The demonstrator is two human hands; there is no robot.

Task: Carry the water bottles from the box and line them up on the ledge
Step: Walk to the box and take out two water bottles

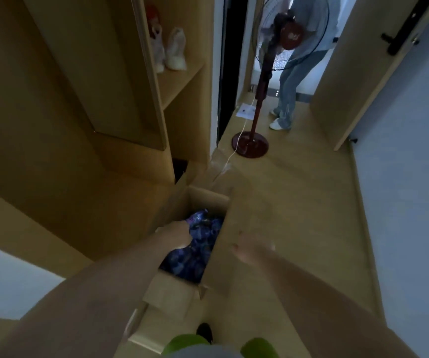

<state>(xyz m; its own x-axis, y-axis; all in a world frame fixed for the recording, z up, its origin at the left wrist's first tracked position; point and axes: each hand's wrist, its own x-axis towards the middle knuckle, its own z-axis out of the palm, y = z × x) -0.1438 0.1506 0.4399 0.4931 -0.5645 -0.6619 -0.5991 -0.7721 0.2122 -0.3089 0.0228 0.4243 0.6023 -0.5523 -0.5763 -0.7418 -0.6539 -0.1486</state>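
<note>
Water bottles (203, 236) lie inside the open cardboard box (208, 200) on the floor, showing only as a dark blue and purple jumble; single bottles, caps and labels are too dim and blurred to separate. The left hand (176, 235) reaches down into the box among them, its fingertips hidden behind the hand itself, so whether it grips a bottle cannot be told. The right hand (250, 248) is smeared by motion blur just above the box's right flap, fingers spread and holding nothing. Both forearms are cut off at the bottom edge. Left of the box stands a wooden cabinet (79, 99) with pale bags (174, 50) on a shelf, their contents unclear. Beyond, a dark red standing fan (280, 40) partly covers another person (303, 60), whose upper body is cut off by the top edge.
</note>
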